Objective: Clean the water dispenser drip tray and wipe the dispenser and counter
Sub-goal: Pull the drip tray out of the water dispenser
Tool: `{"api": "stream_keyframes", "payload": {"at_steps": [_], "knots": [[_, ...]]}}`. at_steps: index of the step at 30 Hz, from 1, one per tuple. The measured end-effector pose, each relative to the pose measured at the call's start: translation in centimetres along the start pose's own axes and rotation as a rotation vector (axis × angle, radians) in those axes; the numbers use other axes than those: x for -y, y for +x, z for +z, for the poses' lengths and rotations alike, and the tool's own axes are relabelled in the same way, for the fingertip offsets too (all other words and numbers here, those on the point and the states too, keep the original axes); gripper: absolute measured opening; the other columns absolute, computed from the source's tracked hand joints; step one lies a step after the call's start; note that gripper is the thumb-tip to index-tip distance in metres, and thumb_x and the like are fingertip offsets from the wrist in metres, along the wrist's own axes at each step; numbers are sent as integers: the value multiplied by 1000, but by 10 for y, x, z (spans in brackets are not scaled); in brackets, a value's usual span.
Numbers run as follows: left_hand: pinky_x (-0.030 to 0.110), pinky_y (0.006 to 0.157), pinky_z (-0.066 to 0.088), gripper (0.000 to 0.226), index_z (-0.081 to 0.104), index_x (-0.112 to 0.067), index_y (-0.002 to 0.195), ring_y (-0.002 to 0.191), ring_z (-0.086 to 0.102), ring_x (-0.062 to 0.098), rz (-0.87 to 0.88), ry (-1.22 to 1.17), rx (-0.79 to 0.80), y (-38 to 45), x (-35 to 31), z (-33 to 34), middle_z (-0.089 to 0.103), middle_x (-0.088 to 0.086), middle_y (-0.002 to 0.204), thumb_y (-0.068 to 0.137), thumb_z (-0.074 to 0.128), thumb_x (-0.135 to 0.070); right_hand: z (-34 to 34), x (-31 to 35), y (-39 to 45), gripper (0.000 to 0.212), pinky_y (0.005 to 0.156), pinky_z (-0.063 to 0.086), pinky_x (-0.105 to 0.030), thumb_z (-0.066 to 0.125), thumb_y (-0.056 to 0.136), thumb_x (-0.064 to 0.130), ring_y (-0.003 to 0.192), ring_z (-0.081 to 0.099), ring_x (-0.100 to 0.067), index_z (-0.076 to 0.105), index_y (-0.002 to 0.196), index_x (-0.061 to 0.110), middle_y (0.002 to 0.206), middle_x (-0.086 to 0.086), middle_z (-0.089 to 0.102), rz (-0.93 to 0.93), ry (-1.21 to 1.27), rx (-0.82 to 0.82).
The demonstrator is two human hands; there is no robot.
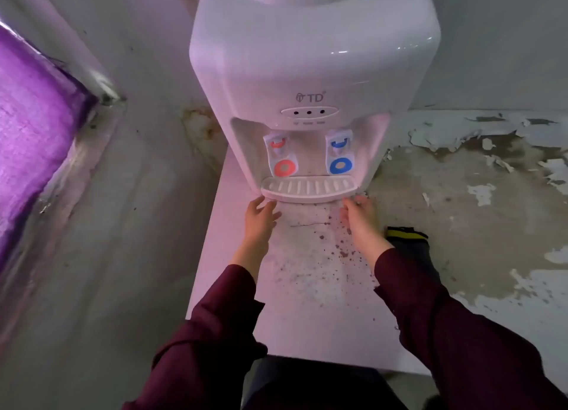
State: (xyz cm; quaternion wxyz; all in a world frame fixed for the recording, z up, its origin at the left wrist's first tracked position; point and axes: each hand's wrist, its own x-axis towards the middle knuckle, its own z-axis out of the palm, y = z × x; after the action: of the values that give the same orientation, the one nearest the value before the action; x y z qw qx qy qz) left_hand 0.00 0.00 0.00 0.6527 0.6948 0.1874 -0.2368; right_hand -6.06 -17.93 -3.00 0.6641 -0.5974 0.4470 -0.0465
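Left hand (260, 213): yours, fingers relaxed, at the tray's (309, 191) left corner.
Right hand (360, 214): yours, fingers loose, at its right corner.
Counter (310, 274): spotted.

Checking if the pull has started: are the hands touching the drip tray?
Cannot tell. In the head view the left hand and right hand reach the drip tray corners, but neither contact nor gap shows plainly.

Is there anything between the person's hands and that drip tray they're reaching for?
Nothing visible. The left hand and right hand sit just below the two front corners of the tray, with only bare, speckled counter between. The taps hang above it, out of the way.
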Motion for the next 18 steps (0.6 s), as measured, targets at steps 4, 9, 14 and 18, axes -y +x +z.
{"api": "stream_keyframes", "payload": {"at_steps": [4, 9, 14, 18], "knots": [[40, 101, 45, 46, 37, -7, 141, 103, 61, 28, -72, -86, -12, 10, -6, 9, 55, 11, 122, 98, 50, -19, 7, 14, 9, 11, 81, 51, -33, 57, 92, 27, 85, 63, -17, 61, 95, 17, 98, -7, 66, 126, 280, 5], [39, 96, 48, 41, 44, -3, 134, 100, 62, 27, -141, -118, -42, 23, -8, 16, 59, 11, 114, 97, 51, -17, 10, 25, 15, 14, 82, 52, -29, 61, 91, 29, 89, 63, -16, 59, 95, 15, 107, -9, 65, 264, 488, 33], [35, 87, 52, 26, 49, -3, 118, 86, 63, 24, -185, -173, -57, 28, -12, 16, 58, 11, 98, 95, 54, -14, 12, 34, 20, 42, 90, 49, -30, 59, 92, 18, 118, 56, -23, 49, 129, 5, 132, -15, 56, 361, 673, 45], [36, 91, 51, 23, 50, -3, 113, 91, 63, 28, -223, -236, -72, 31, -17, 16, 58, 13, 90, 94, 56, -13, 14, 43, 15, 42, 100, 45, -36, 58, 92, 13, 125, 51, -26, 47, 131, 2, 135, -17, 53, 408, 757, 26]]}}
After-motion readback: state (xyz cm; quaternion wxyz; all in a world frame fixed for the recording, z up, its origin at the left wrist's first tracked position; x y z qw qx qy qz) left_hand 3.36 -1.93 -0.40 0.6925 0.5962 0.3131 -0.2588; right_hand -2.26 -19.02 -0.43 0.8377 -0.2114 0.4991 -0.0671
